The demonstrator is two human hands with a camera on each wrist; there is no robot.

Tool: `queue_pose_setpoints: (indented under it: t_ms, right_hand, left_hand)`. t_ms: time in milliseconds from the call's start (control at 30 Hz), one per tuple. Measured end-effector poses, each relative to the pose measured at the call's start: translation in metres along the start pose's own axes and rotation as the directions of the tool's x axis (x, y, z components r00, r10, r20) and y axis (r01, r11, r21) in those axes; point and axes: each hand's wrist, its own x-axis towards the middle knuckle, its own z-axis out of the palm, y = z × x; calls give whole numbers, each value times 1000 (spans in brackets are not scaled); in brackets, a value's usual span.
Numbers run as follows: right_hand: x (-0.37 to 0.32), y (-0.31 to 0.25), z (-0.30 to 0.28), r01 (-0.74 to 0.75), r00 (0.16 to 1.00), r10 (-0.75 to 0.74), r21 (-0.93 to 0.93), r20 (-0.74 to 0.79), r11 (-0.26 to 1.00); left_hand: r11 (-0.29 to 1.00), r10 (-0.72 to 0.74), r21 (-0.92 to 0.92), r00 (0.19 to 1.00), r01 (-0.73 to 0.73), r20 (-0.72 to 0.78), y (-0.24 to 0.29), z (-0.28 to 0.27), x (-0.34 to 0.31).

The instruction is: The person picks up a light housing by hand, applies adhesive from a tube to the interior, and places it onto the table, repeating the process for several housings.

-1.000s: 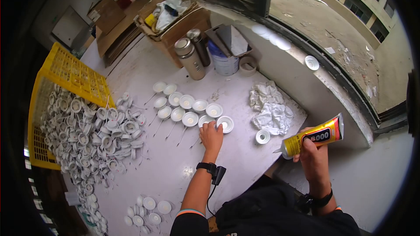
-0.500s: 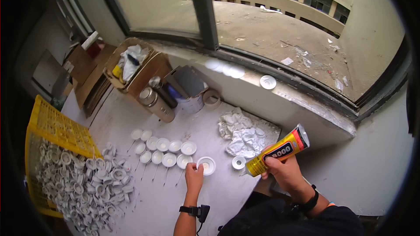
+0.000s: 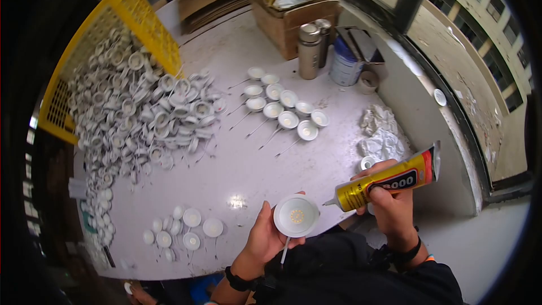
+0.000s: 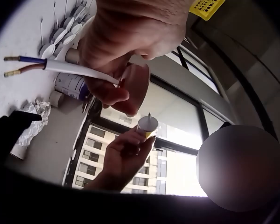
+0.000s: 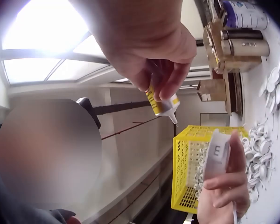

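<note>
My left hand (image 3: 265,236) holds a round white lamp part (image 3: 296,215) close to my body, its face up with a yellowish LED disc in the middle and a white wire (image 4: 79,71) trailing down. My right hand (image 3: 389,199) grips a yellow glue tube (image 3: 389,179); its nozzle tip points at the part's right rim, just short of it. In the right wrist view the nozzle (image 5: 170,112) hangs above the held part (image 5: 218,156). Two short rows of the same white parts (image 3: 279,107) lie on the white table (image 3: 243,164).
A big heap of white parts (image 3: 135,118) spills from a tipped yellow crate (image 3: 96,34) at the left. Several finished discs (image 3: 186,229) lie near the front edge. Two metal flasks (image 3: 310,45), a can, a tape roll, a cardboard box (image 3: 293,5) and crumpled rags (image 3: 381,133) stand at the back right.
My left hand picked one lamp part off the table row and lifted it toward me. The glue tube came across to meet it. The head view swung down and left.
</note>
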Motion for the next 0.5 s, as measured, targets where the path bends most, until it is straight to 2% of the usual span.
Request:
queue_pose_setpoints:
  t_ms: [33,100,167,200,300,367,500]
  right_hand:
    - [-1,2,9,33,999,-33,-24,22,999]
    - [-2,7,21,-3,993,4,-12,117,1000]
    - [-4,10,37,15,991,-11,-28,130,1000]
    - [-4,12,44,10,989,-5,-33,146,999]
    - [-6,15,58,41,978,-22,-88,205,995]
    - [-7,16,66,122,966,-72,-193,247,974]
    - [-8,21,75,162,950,-84,-246,300,956]
  left_hand:
    - [998,40,-52,999,-38,37,0,-2,-8]
    - [989,99,-120,993,-92,61,2,-1,-23]
    - [983,183,6,979,-184,94,4,2,-35]
    - [976,212,-73,967,-203,139,1,-4,-38]
    - [954,286,-139,945,-265,159,0,-7,-47]
    - [950,294,-156,942,-269,165,2,-11,-51]
    - [950,291,-165,941,-264,175,5,-18,-56]
